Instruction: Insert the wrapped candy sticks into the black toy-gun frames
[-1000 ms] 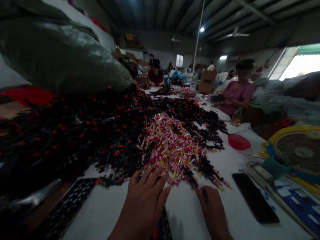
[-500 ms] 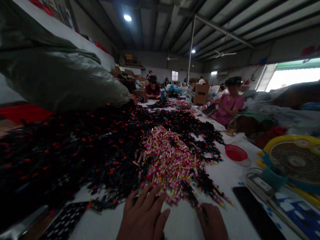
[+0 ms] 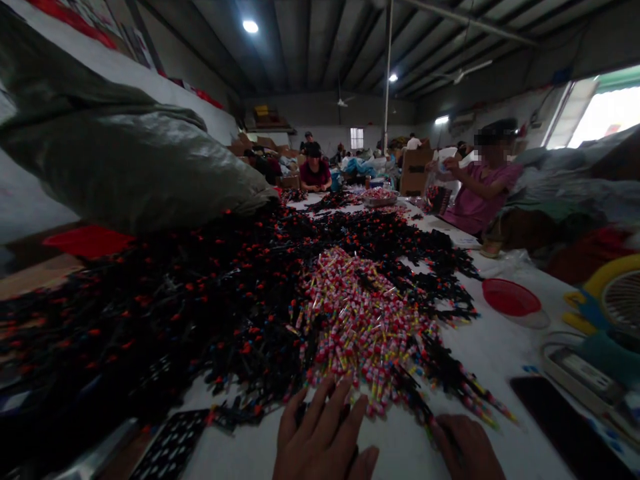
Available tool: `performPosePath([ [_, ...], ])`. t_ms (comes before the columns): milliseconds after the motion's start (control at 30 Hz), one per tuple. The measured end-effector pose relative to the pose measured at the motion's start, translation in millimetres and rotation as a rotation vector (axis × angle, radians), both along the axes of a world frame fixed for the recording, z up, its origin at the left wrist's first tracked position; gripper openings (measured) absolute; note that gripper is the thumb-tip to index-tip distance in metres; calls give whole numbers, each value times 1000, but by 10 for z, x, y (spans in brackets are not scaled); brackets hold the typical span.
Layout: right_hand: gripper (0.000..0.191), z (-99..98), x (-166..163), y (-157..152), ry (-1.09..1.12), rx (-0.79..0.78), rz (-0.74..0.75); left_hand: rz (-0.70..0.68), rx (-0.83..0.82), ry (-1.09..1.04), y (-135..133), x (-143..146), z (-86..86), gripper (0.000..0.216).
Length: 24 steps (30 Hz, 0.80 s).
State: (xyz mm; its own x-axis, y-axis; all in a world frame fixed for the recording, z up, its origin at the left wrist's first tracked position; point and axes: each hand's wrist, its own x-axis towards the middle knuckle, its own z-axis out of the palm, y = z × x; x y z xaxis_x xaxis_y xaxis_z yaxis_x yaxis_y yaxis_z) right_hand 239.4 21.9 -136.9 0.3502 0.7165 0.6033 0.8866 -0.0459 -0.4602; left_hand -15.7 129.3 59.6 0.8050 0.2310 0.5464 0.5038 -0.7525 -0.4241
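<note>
My left hand [image 3: 323, 433] lies palm down at the near edge of the heap, fingers stretched out and spread. Something dark shows between and below its fingers, but I cannot make out its shape. My right hand [image 3: 465, 447] is curled at the near right, thumb and fingers closed at the end of a black plastic piece [image 3: 417, 397]; most of the grip is hidden. Just beyond both hands is a pile of small pink, yellow and white candy-like tubes [image 3: 350, 320]. A large heap of black plastic pieces with orange tips [image 3: 200, 293] spreads to the left.
A black phone-like slab [image 3: 560, 423], a power strip [image 3: 583, 367], a red bowl [image 3: 513, 298] and a yellow-blue fan [image 3: 617, 300] stand at right. A dotted black sheet [image 3: 173, 443] lies at near left. A large green sack [image 3: 150, 160] bulges above the heap. A co-worker [image 3: 483, 187] holds a clear bag.
The view has turned left, so everything sits further right in the picture. Both hands keep nearly the same pose at the heap. The co-worker at right has raised the clear bag.
</note>
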Motion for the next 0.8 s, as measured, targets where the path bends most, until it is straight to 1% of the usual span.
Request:
performPosePath([
  [100,28,165,-15,-45,32,-96,-19,-2,-209,19,-66,95,120,40],
  [200,26,420,-39,-94,31,-255,-63,37,-503,8,-144,212,212,38],
  [267,24,605,-43,-125,-19,-354,-97,86,-668,-27,-173,262,251,39],
  [333,22,768,-38,-166,-37,-435,-104,92,-752,-23,-175,271,290,44],
  [400,20,899,-47,-232,17,-458,-100,67,-815,21,-159,251,347,53],
  [467,22,991,-92,-314,147,-458,-67,89,-831,30,-139,231,413,57],
  [567,26,1032,-251,-398,438,-439,63,118,-753,21,-130,264,444,58],
  [633,27,997,-403,-395,645,-404,182,87,-721,58,-143,318,385,59],
  [700,28,937,-561,-345,804,-375,277,64,-702,85,-166,364,294,56],
  [800,24,860,-744,-218,958,-345,291,66,-676,69,-188,385,199,50],
])
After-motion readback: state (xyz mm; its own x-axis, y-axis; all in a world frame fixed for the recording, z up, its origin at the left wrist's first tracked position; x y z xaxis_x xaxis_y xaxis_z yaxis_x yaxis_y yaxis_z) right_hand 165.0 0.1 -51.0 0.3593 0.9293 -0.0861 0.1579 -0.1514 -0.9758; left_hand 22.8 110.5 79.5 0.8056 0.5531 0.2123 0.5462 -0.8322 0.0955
